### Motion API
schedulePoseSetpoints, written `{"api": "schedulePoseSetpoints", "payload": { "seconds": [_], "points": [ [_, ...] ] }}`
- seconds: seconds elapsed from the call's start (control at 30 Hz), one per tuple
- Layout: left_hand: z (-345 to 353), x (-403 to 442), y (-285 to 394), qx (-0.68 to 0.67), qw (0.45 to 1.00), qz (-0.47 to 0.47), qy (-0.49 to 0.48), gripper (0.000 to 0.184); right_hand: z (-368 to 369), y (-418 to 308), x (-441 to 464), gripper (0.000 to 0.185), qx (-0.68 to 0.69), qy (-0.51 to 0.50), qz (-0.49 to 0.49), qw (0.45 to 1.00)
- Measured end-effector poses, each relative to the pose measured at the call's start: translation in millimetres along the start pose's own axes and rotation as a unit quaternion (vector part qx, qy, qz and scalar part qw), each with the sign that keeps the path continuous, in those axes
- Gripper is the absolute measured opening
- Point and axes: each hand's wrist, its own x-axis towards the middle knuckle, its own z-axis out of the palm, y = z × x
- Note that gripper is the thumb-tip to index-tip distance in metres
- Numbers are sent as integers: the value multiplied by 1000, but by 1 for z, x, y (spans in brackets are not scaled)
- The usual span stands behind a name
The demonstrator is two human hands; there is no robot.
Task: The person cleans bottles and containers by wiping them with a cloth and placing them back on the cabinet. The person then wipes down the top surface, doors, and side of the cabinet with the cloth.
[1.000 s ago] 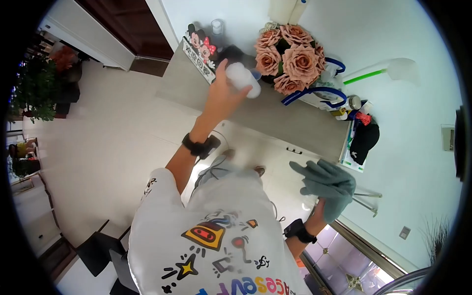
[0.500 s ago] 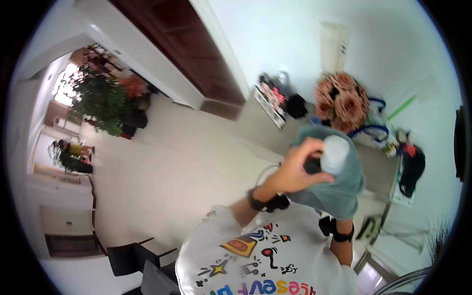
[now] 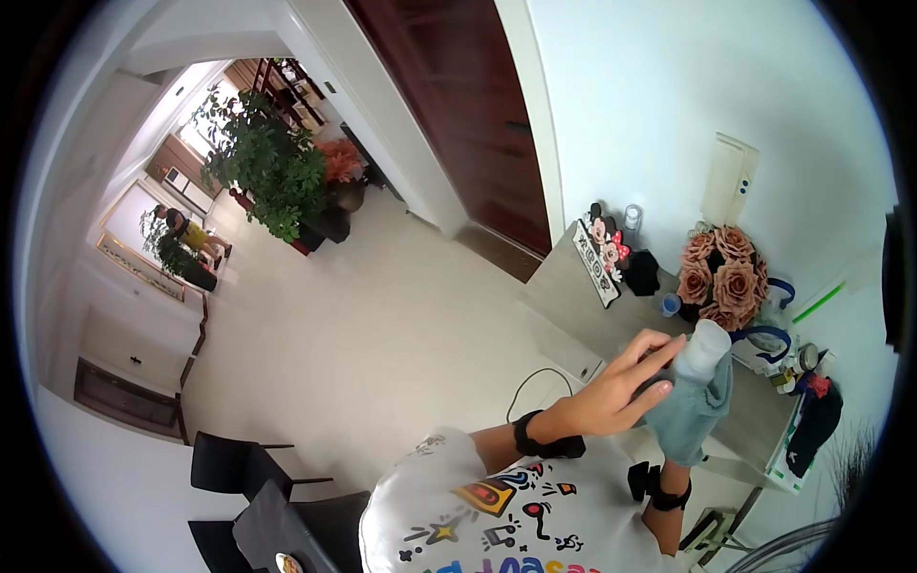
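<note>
A grey-green cloth (image 3: 690, 411) hangs in front of my chest, over the end of my right forearm. My right hand is hidden beneath it, so its fingers do not show. Out of the cloth's top rises a whitish translucent cup or bottle (image 3: 705, 349), slightly tilted; its lower part is covered. My left hand (image 3: 611, 393) is just left of it, thumb and fingers apart. The fingertips are close to the whitish thing's side; whether they touch it, I cannot make out. Both wrists wear black straps.
Beyond the cloth, a grey desk (image 3: 573, 286) bears a cartoon mouse sign (image 3: 602, 250), a small blue cup (image 3: 671, 305), artificial roses (image 3: 734, 282) and a black cap (image 3: 817, 435). Black chairs (image 3: 229, 465) stand lower left. Far left are a large plant (image 3: 272, 167) and another person (image 3: 191, 234).
The view has shifted, moving the desk right and down in the picture. My left fingers, around the whitish thing before, are now at its left side and spread.
</note>
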Motion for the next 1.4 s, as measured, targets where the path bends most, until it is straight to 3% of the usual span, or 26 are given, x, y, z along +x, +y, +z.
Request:
{"api": "schedulePoseSetpoints", "payload": {
  "seconds": [0.2, 0.3, 0.5, 0.7, 0.8, 0.9, 1.03, 1.13, 1.23, 1.4],
  "points": [
    [-10, -25, 12, 6, 993, -74, 93, 49, 26, 2, 2, 39, 12, -33, -10, 999],
    [-15, -32, 20, 62, 987, -93, 112, 52, 39, 1, 2, 39, 18, -52, -11, 998],
    [-27, -42, 20, 13, 986, -106, 126, 52, 56, 0, 0, 38, 21, -83, -16, 996],
    [-29, -55, 18, -181, 963, -90, 176, 48, 64, 0, -3, 37, 22, -106, -8, 994],
    [-35, -64, 10, -254, 954, -104, 121, 47, 68, 2, -5, 37, 22, -115, -4, 993],
    [-39, -56, 4, -18, 993, 27, 111, 55, 71, 3, -6, 37, 22, -124, -1, 992],
    [-49, -46, 28, 243, 960, 11, 140, 49, 78, 4, -6, 37, 25, -140, 3, 990],
    [-51, -52, 26, 249, 943, 10, 221, 44, 82, 4, -4, 36, 30, -149, 3, 988],
    [-44, -73, 17, 137, 955, -56, 255, 43, 89, 5, -4, 36, 38, -161, 4, 986],
    [-49, -84, 25, 185, 952, -76, 231, 47, 99, 4, -4, 36, 50, -177, 10, 983]
  ]
}}
